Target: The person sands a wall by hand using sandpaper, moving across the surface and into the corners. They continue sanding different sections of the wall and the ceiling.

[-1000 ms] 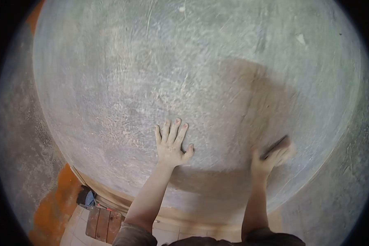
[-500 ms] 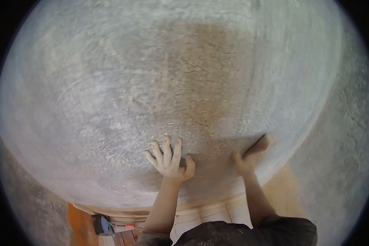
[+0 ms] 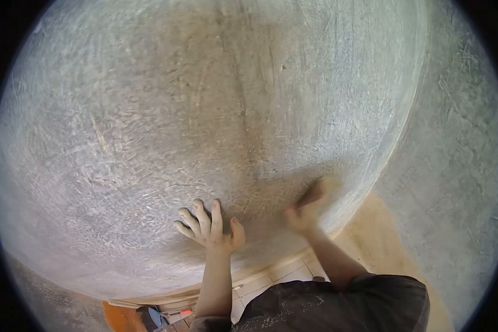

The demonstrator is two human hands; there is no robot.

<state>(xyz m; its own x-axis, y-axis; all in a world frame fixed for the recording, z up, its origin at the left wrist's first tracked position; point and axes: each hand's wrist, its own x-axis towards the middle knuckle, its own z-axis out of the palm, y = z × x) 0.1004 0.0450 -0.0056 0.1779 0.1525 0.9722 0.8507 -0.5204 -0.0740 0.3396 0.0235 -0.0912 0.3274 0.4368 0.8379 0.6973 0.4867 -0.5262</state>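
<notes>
My left hand (image 3: 213,229) lies against the large grey plastered surface (image 3: 122,138), its fingers spread and nothing in it. To the right, my right hand (image 3: 310,210) is at the same surface, blurred by motion. Its fingers are wrapped round a dark, thin object (image 3: 311,193), mostly hidden by the hand; I cannot make out what it is. A brownish, darker patch runs down the middle of the surface above both hands.
Below the surface's lower edge are pale floor tiles (image 3: 252,290). At the bottom left lie a dark and blue item (image 3: 154,319) and a red-tipped tool (image 3: 180,313) beside an orange area (image 3: 122,318). Another grey wall (image 3: 442,166) stands at the right.
Both hands appear further left in the view, and the surface has shifted left with the camera's turn. My right hand has become more blurred; my left hand stays spread on the surface.
</notes>
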